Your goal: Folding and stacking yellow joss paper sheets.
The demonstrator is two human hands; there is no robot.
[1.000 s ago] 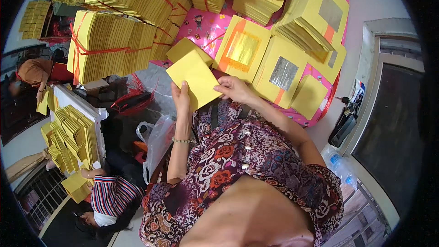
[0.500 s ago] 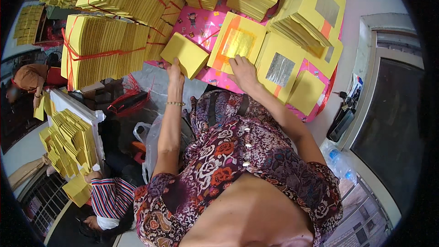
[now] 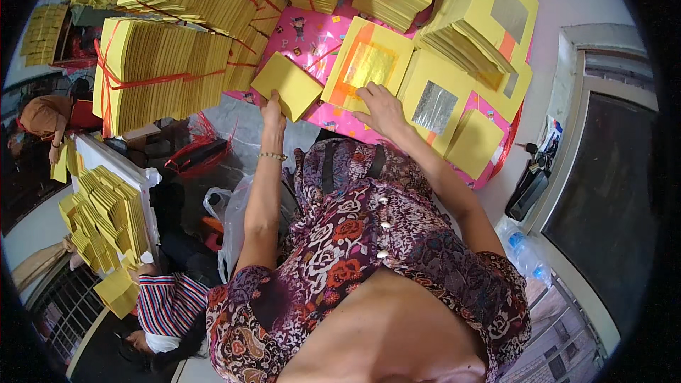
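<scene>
My left hand (image 3: 274,115) grips the lower edge of a folded yellow paper (image 3: 289,84), its thumb on top and the other fingers hidden beneath. The paper lies slightly tilted on the pink patterned tabletop (image 3: 298,41). Beside it rests a stack of yellow paper sheets (image 3: 386,41), the top one bearing a gold foil square in an orange patch. My right hand (image 3: 384,110) touches the lower right corner of that stack, fingers stretched out and thumb apart. Just right of this hand is yellow paper with a silver foil square (image 3: 434,106).
Tall bundles of folded yellow paper (image 3: 167,74), tied with red string, crowd the left and back. More silver-foil paper (image 3: 489,10) is piled at the right. Lower left, a person in a striped sleeve (image 3: 170,305) works at a white table (image 3: 152,216); another person (image 3: 46,117) sits farther off.
My right hand has shifted slightly right along the stack's lower edge, its thumb showing more. The folded paper in my left hand has turned a little.
</scene>
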